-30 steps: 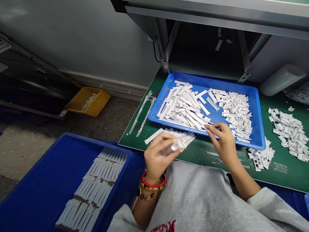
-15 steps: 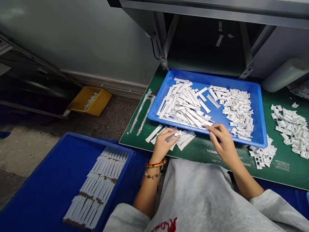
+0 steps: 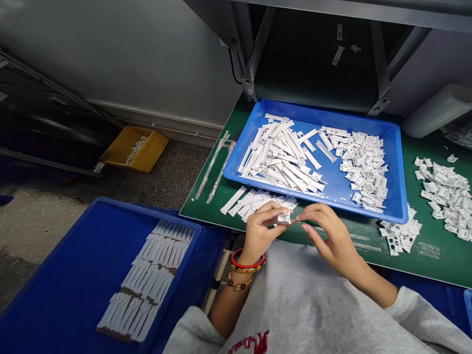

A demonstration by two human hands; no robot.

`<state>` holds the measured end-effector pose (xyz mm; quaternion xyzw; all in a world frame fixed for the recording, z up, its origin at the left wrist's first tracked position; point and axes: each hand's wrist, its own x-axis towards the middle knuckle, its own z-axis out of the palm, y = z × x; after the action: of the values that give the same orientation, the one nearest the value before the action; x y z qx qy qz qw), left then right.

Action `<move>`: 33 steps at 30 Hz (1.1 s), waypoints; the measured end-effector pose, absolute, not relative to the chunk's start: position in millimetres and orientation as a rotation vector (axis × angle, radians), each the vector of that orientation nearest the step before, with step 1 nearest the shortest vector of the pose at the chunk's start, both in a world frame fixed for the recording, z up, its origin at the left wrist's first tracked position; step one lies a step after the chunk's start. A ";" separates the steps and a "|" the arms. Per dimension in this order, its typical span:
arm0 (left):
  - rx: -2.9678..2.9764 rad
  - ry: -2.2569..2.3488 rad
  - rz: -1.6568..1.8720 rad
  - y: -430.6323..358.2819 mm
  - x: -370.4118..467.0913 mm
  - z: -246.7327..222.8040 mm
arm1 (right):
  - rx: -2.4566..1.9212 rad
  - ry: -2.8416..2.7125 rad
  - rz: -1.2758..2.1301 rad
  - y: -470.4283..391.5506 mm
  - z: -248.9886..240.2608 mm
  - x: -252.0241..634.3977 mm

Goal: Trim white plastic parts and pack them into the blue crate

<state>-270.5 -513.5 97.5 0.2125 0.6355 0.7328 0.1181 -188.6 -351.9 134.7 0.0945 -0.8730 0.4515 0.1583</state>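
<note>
watching from far, i see the left hand (image 3: 262,228) clamped on one white part (image 3: 284,218), its end near the fingertips of the right hand (image 3: 330,236); whether these fingertips pinch something small, i cannot tell. just beyond the grip runs the near edge of a blue tray (image 3: 397,167); right of the grip, a strip of green table (image 3: 368,226) gives sideways room. pale scuffs (image 3: 365,246) mark this surface, and a grey wall (image 3: 147,59) rises beyond, leftward. i count two pale strips (image 3: 211,167) left of the grip, one yellow bin (image 3: 155,152) farther left, two heaps of small white pieces (image 3: 448,194) rightward, and, beyond the blue tray, three pieces (image 3: 339,32) on a dark belt (image 3: 295,64).
</note>
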 end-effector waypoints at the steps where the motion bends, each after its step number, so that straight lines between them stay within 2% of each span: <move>1: 0.630 1.897 2.126 -515.0 -270.3 97.6 | 0.280 -2.500 1.282 -351.6 134.5 -188.6; 6: 0.668 2.042 2.022 -522.8 -268.2 97.6 | 0.302 -2.517 1.211 -351.0 134.9 -189.1; 12: 0.657 1.973 2.056 -525.2 -264.8 101.8 | 0.298 -2.471 1.113 -354.6 137.7 -188.8; 19: 0.717 1.930 2.039 -524.3 -258.9 113.0 | 0.224 -2.320 0.818 -353.6 135.3 -189.4; 27: 0.810 1.917 2.064 -526.1 -256.6 118.3 | 0.276 -2.352 1.181 -347.2 150.8 -183.4; 33: 0.814 1.991 2.028 -528.4 -255.4 118.8 | 0.360 -2.381 1.208 -355.1 159.5 -181.8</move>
<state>-255.4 -528.4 118.8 0.2743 0.6705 0.6830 0.0927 -181.8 -355.1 159.5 0.1303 -0.8617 0.4373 0.2218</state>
